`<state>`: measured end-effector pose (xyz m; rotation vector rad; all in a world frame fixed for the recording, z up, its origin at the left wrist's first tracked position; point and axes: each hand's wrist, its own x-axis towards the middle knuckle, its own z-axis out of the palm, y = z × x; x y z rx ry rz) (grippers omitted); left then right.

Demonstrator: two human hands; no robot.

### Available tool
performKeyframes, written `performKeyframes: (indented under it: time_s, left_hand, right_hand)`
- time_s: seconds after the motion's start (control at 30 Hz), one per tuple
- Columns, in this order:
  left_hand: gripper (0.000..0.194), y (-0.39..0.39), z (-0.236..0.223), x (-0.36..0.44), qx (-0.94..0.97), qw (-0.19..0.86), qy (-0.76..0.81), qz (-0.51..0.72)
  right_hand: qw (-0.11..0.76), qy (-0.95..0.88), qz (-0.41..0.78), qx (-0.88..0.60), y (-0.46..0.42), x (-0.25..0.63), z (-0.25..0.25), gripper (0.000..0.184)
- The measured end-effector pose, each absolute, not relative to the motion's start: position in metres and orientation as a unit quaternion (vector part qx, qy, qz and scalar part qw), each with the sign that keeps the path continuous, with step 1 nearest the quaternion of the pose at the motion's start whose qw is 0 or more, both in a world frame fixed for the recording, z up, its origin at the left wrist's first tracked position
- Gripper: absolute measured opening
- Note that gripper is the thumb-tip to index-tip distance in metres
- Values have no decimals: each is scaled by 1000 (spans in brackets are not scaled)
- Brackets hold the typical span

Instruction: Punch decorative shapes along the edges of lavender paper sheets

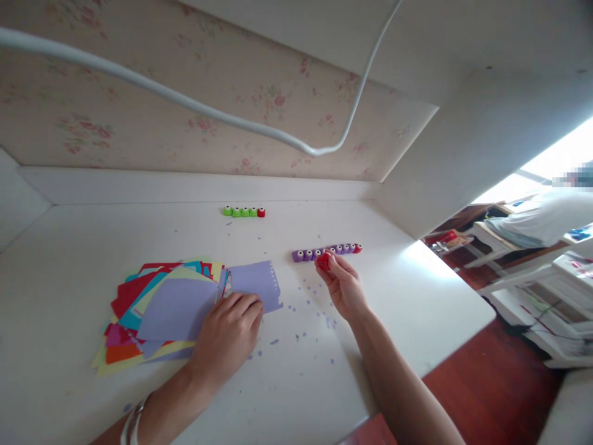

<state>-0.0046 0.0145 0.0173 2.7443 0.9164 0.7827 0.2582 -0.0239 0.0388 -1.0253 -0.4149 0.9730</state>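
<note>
My right hand (345,287) pinches a small red craft paper punch (323,262) above the table. Just behind it stands a row of small purple craft punches (309,255), with a red one at its right end. Curled fingers of my left hand (234,324) press on a purple sheet of paper (254,278), whose right edge has a line of punched holes. Left of that hand lies a fanned pile of coloured paper (178,309), with another purple sheet on top. The fingertips of my left hand are partly hidden.
A row of green punches (241,212) ending in a red one stands near the back wall. Purple paper bits (328,321) are scattered over the white table (287,395). A white cable (208,114) hangs in front. At far right, a person in white (551,213) is by other furniture.
</note>
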Motion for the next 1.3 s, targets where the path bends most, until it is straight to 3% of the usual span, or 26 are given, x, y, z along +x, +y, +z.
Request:
performKeyframes:
  time_s: [0.47, 0.7, 0.8, 0.93, 1.1, 1.3]
  left_hand:
    - [15, 13, 21, -5, 919, 75, 313, 228]
    - [12, 14, 21, -5, 919, 74, 321, 219]
    - [11, 14, 20, -5, 918, 71, 318, 226]
    - [13, 14, 20, -4, 917, 69, 313, 238]
    - [13, 15, 20, -4, 916, 69, 308, 246]
    - [12, 15, 22, -3, 917, 81, 322, 221]
  right_hand:
    - [690, -277, 382, -548, -30, 250, 35, 28]
    - [411, -498, 96, -758, -52, 301, 21, 27]
    - [352, -495, 148, -780, -57, 321, 25, 30]
    - [364, -452, 235, -780, -55, 336, 35, 39]
    - [325, -429, 294, -790, -42, 348, 45, 29]
    - [379, -371, 419, -737, -26, 355, 49, 28]
